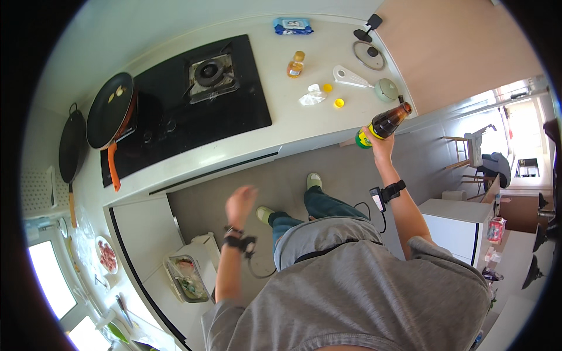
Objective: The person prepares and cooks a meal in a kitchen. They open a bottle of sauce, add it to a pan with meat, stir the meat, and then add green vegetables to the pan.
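My right hand (381, 142) is closed around a brown glass bottle (388, 122) with a green and yellow label, its uncapped mouth tilted up to the right, off the counter's front edge. My left hand (241, 205) hangs over the floor, blurred, and its finger position is unclear. On the counter (285, 112) are two yellow caps, one of them (339, 103) nearer the edge, beside a crumpled white tissue (312, 96). A small bottle of amber liquid (296, 66) stands behind them. A white handled tool (349, 77) lies near a green lidded pot (386, 90).
An orange-handled frying pan (110, 109) with pale pieces inside rests at the left of the black gas hob (175, 140). A glass lid (369, 55) and wipes pack (293, 26) lie farther back. A plate of cut meat (106, 255) and an open waste bin (189, 278) are at left.
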### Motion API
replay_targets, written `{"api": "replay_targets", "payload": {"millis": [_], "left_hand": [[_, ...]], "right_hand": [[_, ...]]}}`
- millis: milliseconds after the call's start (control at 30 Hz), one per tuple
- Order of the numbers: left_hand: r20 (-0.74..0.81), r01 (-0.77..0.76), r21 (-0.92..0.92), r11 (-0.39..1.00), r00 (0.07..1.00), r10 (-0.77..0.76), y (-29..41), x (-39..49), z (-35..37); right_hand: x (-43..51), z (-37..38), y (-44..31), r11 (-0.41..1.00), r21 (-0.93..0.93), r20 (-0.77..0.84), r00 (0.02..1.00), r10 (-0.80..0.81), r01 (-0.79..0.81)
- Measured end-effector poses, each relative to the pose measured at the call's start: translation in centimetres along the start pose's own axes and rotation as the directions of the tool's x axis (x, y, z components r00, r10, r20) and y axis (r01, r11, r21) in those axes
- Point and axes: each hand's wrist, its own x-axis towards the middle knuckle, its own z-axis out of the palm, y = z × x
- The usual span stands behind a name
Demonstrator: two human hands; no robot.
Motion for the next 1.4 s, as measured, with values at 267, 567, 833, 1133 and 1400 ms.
{"api": "replay_targets", "payload": {"millis": [267,567,833,1133,1400], "left_hand": [[-0.064,-0.538,-0.021,0.843,0.842,0.536,26.6,18.0,14.3],[0.112,-0.357,0.032,0.933,0.929,0.352,35.3,24.5,15.5],[-0.167,-0.364,-0.753,0.547,0.911,0.377,44.8,18.3,12.9],[-0.407,-0.449,-0.391,0.803,0.867,0.287,43.5,18.6,13.3],[-0.427,-0.423,-0.326,0.846,0.864,0.268,44.7,18.6,13.7]], "right_hand": [[4.0,-3.5,5.5,1.000,0.014,0.051,0.998,0.021,-0.021],[10.8,-6.0,8.4,0.998,0.047,0.333,0.943,0.027,-0.046],[12.7,-0.8,8.0,0.974,0.223,0.442,0.895,-0.057,-0.048],[13.8,1.5,8.1,0.979,0.205,0.461,0.880,-0.114,0.020],[13.4,2.0,8.2,0.986,0.166,0.402,0.913,-0.065,-0.003]]}}
